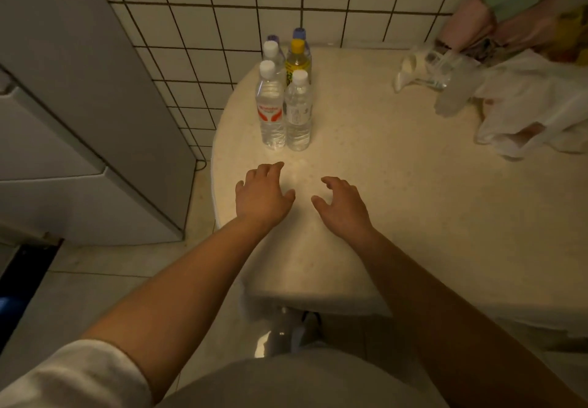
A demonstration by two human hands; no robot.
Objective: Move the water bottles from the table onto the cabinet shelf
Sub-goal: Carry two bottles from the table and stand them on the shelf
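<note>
Cream, speckled stone is forming the rounded top of the bench (397, 204), and six bottles are standing upright on it in a tight cluster near its far left edge, close to the white tiled wall (222, 19). At the front of the cluster a clear bottle with a red label (269, 111) and a white cap is standing just beside a clear bottle with a pale label (298, 114), the two touching or nearly so. Behind them a yellow-capped bottle (296, 57) and another white-capped bottle (271, 52) are standing, and two purple-capped bottles (300, 33) are showing only their tops at the very back. The left hand (262, 196) is hovering low over the bench just in front of the bottles, fingers spread and loosely curled, holding nothing and touching no bottle. The right hand (342, 205) is hovering beside it, a little nearer the person, fingers likewise apart and empty. Both forearms are bare, and a white sleeve (73, 376) is showing on the left upper arm. A crumpled white plastic bag (525, 111) and some clear plastic items are lying at the far right of the bench, well apart from the bottles. A grey cabinet or appliance (63, 121) is standing to the left of the bench; I cannot tell which.
</note>
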